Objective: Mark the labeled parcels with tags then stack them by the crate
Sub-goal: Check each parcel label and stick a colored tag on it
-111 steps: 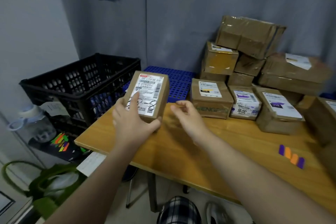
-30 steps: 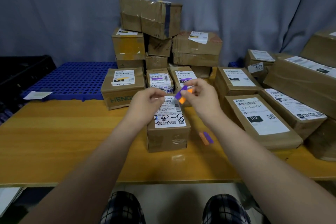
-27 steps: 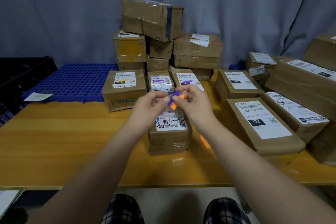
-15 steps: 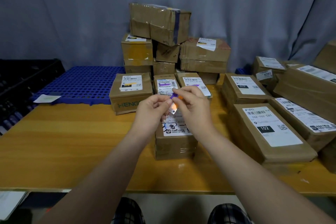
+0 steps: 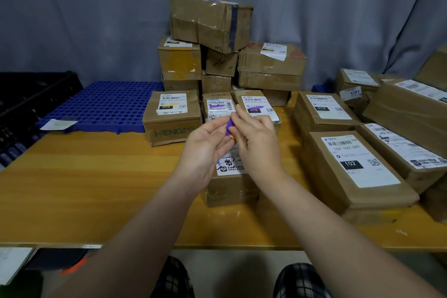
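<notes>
A small brown parcel (image 5: 229, 189) with a white handwritten label stands on the wooden table (image 5: 84, 189) right under my hands. My left hand (image 5: 205, 145) and my right hand (image 5: 256, 143) meet above it, both pinching a strip of purple and orange tags (image 5: 229, 126). Behind them three labelled parcels stand in a row: the left one (image 5: 172, 116) carries a yellow tag, the middle one (image 5: 217, 106) and the right one (image 5: 256, 104) carry purple tags. The black crate (image 5: 29, 94) is at the far left.
A tall pile of brown boxes (image 5: 210, 22) rises behind the row. More labelled parcels (image 5: 355, 169) crowd the right side of the table. A blue perforated pallet (image 5: 104, 104) with a paper slip lies between the crate and the boxes.
I set the handwritten parcel down on the table and picked up the tag strip. Over the last second both hands have drawn together on the strip above the parcel.
</notes>
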The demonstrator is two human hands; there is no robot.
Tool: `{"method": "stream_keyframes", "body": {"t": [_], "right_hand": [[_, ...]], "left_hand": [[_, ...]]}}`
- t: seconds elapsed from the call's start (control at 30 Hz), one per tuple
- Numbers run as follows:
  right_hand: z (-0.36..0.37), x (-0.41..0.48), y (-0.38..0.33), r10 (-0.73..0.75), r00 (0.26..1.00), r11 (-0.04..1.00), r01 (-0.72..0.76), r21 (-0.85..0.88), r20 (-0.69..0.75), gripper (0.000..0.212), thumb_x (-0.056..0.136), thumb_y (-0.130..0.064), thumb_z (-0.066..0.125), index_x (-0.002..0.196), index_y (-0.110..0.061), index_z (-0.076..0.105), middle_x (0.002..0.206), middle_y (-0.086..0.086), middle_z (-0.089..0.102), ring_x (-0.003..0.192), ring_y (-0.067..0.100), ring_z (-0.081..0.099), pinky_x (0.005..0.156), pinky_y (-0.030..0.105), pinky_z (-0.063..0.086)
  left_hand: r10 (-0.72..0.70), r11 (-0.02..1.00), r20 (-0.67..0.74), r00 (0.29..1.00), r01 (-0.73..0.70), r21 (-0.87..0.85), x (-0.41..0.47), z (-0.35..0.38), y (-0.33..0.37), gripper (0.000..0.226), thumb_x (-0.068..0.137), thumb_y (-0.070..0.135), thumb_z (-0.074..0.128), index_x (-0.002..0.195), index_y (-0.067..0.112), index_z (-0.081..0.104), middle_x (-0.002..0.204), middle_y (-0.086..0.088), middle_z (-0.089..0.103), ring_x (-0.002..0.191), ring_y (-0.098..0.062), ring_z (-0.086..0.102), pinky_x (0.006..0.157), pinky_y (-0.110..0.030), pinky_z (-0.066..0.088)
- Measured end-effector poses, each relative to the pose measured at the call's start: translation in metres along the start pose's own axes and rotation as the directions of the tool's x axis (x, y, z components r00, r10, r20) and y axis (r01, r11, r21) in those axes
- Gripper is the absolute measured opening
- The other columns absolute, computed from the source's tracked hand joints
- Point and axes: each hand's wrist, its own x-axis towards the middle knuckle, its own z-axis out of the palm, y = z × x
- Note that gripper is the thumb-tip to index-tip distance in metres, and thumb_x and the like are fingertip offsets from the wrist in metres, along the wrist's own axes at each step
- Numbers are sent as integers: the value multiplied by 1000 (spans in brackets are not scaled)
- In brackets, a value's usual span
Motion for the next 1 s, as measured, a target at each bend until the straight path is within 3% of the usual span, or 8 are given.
{"method": "stream_keyframes", "body": {"t": [0.23,0.33,0.47,0.67,0.77,0.87,1.0], "right_hand": [[-1,-2,3,-14,999,1000,14,10,-37,30,86,-20,62,112,-9,70,124,6,64,90,25,53,77,45,53],[-5,0,0,35,999,998,-35,54,8,32,90,-21,62,120,-14,66,126,3,63,101,20,50,87,34,48],[-12,13,2,63,992,985,-79,154,105,32,90,-16,63,122,-16,65,120,2,65,112,22,51,91,6,27],[-19,23,7,41,991,987,-59,148,125,26,91,-14,62,116,-16,69,118,3,65,114,22,53,92,1,24],[-22,23,2,93,981,951,-139,277,172,30,90,-16,64,120,-17,66,113,-7,62,109,9,54,92,9,38],[-25,23,-1,131,974,923,-187,336,183,30,89,-10,65,119,-14,67,113,-2,62,103,2,53,87,8,44],[-25,21,-2,130,976,952,-173,252,175,31,90,-11,63,120,-12,65,135,6,54,122,11,48,92,-4,29]], "left_hand": [[13,1000,-4,1000,-13,-13,-2,3,0,27,98,6,45,120,12,60,124,-14,63,105,-17,64,93,-26,52],[6,997,-13,1000,-7,-76,-3,3,3,26,99,6,44,118,11,61,119,-11,67,104,-16,66,90,-26,54],[-17,997,4,1000,17,-69,0,-3,12,25,98,6,45,114,12,64,111,-9,69,95,-16,68,85,-27,56],[-69,997,8,998,69,-45,-2,-5,15,24,95,8,51,110,16,67,99,-5,72,79,-10,69,82,-26,54],[-66,996,-6,998,65,-59,-1,-5,15,24,92,6,55,110,15,69,94,-5,71,76,-10,65,76,-22,50],[-73,997,-20,997,72,-34,-1,-5,15,24,91,5,57,111,12,68,94,-9,69,77,-12,65,79,-24,50],[-68,996,-44,997,66,-53,-3,-1,16,20,91,2,56,105,11,67,88,-7,72,76,-12,68,85,-28,52]]}}
